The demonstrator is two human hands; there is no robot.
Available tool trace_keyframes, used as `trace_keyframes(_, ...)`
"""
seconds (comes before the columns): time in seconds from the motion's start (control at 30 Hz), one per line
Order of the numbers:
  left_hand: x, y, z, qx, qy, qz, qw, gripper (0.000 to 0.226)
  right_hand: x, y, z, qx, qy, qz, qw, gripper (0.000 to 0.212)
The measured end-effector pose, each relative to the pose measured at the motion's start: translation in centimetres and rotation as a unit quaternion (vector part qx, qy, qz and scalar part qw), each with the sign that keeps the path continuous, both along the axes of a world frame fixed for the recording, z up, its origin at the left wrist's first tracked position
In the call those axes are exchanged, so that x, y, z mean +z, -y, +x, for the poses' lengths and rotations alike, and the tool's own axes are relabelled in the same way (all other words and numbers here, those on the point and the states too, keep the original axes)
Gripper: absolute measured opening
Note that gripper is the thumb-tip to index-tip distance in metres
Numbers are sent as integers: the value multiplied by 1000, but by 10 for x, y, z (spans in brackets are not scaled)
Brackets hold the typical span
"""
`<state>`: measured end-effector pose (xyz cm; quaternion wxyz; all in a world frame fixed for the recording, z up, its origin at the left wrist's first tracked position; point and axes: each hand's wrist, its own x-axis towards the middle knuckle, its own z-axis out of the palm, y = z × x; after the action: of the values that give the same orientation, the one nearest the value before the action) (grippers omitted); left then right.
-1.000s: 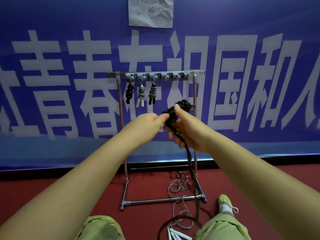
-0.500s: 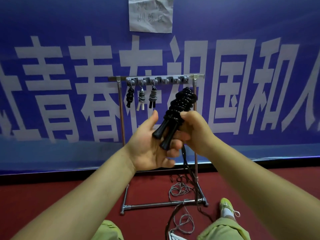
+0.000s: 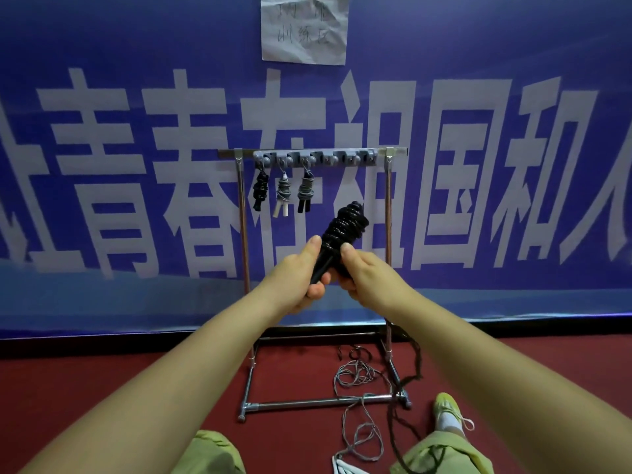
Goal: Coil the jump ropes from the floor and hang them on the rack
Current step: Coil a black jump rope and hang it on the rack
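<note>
A black jump rope (image 3: 343, 229), its cord wound in thick turns round the paired handles, tilts up to the right in front of the rack (image 3: 313, 155). My left hand (image 3: 301, 277) grips the lower handle ends from the left. My right hand (image 3: 359, 273) holds the bundle from the right, thumb up against the coils. A loose black tail (image 3: 407, 381) of the cord runs from my right wrist down to the floor. Three coiled ropes hang on the rack's left hooks: a black one (image 3: 260, 189), a grey one with white handles (image 3: 282, 195) and a grey one with black handles (image 3: 305, 191).
A loose grey rope (image 3: 355, 374) with white handles (image 3: 342, 465) lies tangled on the red floor across the rack's base bar (image 3: 318, 401). A blue banner (image 3: 102, 165) with a paper note (image 3: 304, 27) hangs behind. My green trousers and shoe (image 3: 448, 410) sit at the bottom.
The bundle has tilted upright and dropped a little. My left hand went from an open palm under the handles to a grip on them. Both hands sit closer together.
</note>
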<state>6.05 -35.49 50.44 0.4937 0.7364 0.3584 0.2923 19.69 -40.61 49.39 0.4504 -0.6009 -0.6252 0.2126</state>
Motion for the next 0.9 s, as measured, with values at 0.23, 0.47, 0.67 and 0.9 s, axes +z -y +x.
trace_keyframes(0.23,1,-11,-2,6,-59,92,994,63,1,4,-6,-79,131,22,988,52)
trace_keyframes(0.47,-3,-28,-15,31,-146,166,975,59,2,12,2,-22,100,-73,992,53)
trace_keyframes(0.67,-7,-24,-9,17,-132,121,984,63,10,14,-9,-69,174,-73,980,42)
trace_keyframes(0.9,5,-30,-4,95,-171,260,946,57,18,-1,-6,-31,-63,-134,989,55)
